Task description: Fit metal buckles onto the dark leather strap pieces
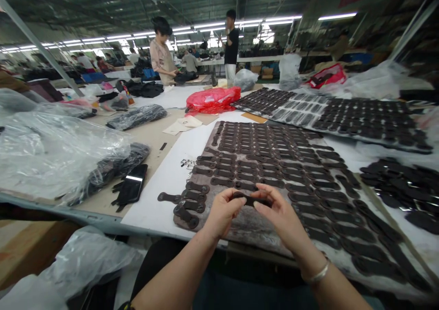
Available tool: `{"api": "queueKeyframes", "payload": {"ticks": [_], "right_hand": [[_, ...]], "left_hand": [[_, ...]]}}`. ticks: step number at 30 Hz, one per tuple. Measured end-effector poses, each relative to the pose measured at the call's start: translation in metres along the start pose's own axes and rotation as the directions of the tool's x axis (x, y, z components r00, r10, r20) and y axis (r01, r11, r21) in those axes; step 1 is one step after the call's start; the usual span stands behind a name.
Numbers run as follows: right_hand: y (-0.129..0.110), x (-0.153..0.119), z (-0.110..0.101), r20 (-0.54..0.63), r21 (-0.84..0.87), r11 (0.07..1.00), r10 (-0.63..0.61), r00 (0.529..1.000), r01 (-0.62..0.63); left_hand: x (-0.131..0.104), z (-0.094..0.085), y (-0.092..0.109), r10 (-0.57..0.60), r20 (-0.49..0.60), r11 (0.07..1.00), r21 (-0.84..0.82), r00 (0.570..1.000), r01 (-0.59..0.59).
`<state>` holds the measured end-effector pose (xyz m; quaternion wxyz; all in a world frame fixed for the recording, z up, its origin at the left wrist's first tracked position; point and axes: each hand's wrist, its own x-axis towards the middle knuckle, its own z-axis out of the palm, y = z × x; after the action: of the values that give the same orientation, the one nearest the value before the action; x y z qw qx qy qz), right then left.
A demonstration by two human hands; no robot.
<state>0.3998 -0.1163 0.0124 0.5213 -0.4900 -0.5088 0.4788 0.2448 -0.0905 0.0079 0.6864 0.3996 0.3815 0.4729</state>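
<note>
The left hand [224, 209] and the right hand [283, 214] meet in front of the person, with a dark strap [253, 201] stretched between them. The left hand pinches the strap's left end between thumb and forefinger. The right hand has its thumb against the near side of the strap and its fingers curved over the right end, pinching it there. The strap's middle shows in the gap between the two hands, running roughly level from side to side.

Below the held strap is a bare grey patch of the board [245, 225]. Rows of similar straps [270, 183] lie on the board just beyond the hands and to the right of the right hand. To the left of the left hand, one loose strap [168, 197] sticks out past the board's edge over a white sheet [151, 215]. Small metal buckles [188, 164] lie beyond it, and a phone [136, 184] lies further left.
</note>
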Motion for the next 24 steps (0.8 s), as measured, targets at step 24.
{"api": "queueKeyframes", "payload": {"ticks": [24], "right_hand": [[-0.023,-0.006,-0.006,0.269,0.136,0.936,0.280,0.921,-0.324]], "left_hand": [[-0.010,0.002,0.003,0.219,0.248,0.956,0.139,0.944,-0.258]]}}
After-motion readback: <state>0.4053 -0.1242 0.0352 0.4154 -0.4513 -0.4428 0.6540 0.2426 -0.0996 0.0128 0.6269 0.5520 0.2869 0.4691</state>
